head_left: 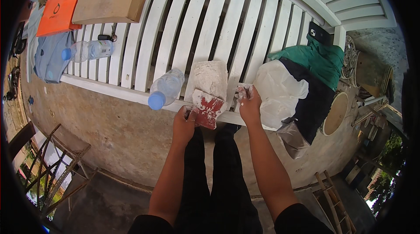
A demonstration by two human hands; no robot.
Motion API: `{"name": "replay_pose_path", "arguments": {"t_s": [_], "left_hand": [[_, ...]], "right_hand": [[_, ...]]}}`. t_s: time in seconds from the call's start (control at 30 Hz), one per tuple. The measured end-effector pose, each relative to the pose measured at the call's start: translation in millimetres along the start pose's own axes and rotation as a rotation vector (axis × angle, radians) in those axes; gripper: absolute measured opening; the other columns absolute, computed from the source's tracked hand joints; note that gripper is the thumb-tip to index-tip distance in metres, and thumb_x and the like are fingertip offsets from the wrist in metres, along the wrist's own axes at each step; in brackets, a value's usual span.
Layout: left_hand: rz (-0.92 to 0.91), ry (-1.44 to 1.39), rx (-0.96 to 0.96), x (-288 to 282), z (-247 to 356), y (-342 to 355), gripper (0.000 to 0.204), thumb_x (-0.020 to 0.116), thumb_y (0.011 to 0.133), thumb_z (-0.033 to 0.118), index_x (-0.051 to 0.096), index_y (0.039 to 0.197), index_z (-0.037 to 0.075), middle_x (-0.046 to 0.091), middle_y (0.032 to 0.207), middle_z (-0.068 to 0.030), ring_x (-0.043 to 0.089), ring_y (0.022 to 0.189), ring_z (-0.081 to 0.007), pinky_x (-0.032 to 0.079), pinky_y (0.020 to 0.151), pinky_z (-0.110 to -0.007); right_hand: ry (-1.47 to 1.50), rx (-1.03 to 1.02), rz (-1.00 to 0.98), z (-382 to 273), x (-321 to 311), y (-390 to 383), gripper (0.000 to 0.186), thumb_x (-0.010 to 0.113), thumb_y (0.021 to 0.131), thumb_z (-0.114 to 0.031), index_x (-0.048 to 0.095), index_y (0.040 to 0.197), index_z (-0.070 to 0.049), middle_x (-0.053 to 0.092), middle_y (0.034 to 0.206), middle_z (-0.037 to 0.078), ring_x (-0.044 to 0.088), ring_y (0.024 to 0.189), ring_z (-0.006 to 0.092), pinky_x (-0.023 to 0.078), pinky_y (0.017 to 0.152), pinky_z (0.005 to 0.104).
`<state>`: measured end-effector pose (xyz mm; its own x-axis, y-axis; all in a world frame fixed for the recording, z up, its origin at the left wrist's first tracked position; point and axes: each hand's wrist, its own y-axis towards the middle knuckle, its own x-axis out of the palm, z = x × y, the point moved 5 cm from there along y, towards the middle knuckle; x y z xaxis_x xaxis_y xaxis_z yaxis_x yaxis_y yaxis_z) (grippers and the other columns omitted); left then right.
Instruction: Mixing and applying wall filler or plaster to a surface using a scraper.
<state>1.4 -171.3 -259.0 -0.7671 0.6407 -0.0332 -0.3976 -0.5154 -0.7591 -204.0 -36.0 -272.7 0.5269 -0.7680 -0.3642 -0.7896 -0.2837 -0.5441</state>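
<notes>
My left hand (185, 119) is closed on the edge of a flat dark red piece (208, 112), smeared with white paste or powder. The piece leans over the near end of a white-crusted rectangular slab (210, 78) on the bench's front edge. To the right, my right hand (249, 102) has its whitened fingers pinched together; what sits between them is too small to name. Just left of the slab lies a clear plastic bottle (169, 86) with a blue cap. A crumpled white plastic bag (280, 89) rests close by my right hand.
The white slatted bench (144, 59) spans the view. At its left are a cardboard box (111, 0), an orange box (60, 8), grey-blue cloth (53, 57) and another bottle (89, 50). Rightward lie green cloth (321, 61), black cloth (302, 107) and a phone (320, 34).
</notes>
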Motion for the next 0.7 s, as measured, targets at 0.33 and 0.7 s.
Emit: {"name": "replay_pose_path", "arguments": {"t_s": [0.33, 0.7], "left_hand": [[0.003, 0.009, -0.004, -2.0, -0.2, -1.3, 0.019, 0.058, 0.098, 0.016, 0.058, 0.101, -0.003, 0.064, 0.086, -0.007, 0.061, 0.073, -0.0106, 0.053, 0.063, -0.027], [0.025, 0.097, 0.094, -4.9, -12.0, 5.7, 0.015, 0.059, 0.095, 0.011, 0.059, 0.099, -0.004, 0.067, 0.087, -0.0094, 0.06, 0.077, -0.0121, 0.049, 0.071, -0.028]], "right_hand": [[0.798, 0.551, -0.213, 25.8, 16.9, -7.7, 0.036, 0.053, 0.098, -0.043, 0.059, 0.1, -0.007, 0.069, 0.092, 0.011, 0.066, 0.082, 0.0236, 0.054, 0.075, 0.0381], [0.309, 0.23, -0.204, 4.7, 16.3, -3.4, 0.011, 0.062, 0.093, -0.008, 0.065, 0.101, 0.0, 0.07, 0.087, 0.009, 0.067, 0.07, 0.0149, 0.055, 0.063, 0.0291]]}}
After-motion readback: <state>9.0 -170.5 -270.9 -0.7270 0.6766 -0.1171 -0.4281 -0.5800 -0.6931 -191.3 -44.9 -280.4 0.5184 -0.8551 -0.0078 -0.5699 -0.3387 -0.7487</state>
